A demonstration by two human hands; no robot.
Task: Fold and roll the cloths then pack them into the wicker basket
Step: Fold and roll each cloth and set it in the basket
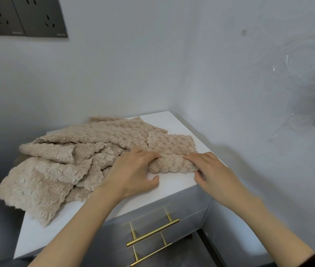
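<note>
Well, the smooth white table (172,183) offers no grip, and the loose heap of shaggy beige cloths (62,162) overhangs its left edge, so a nudge could drag it off. The plush, bumpy roll (172,165) at the right front is springy. It may unwind if my left hand (133,172) and right hand (212,170), fingers curled onto it, slacken. No wicker basket shows.

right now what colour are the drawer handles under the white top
Brass gold drawer handles, clearest in the head view.
</note>
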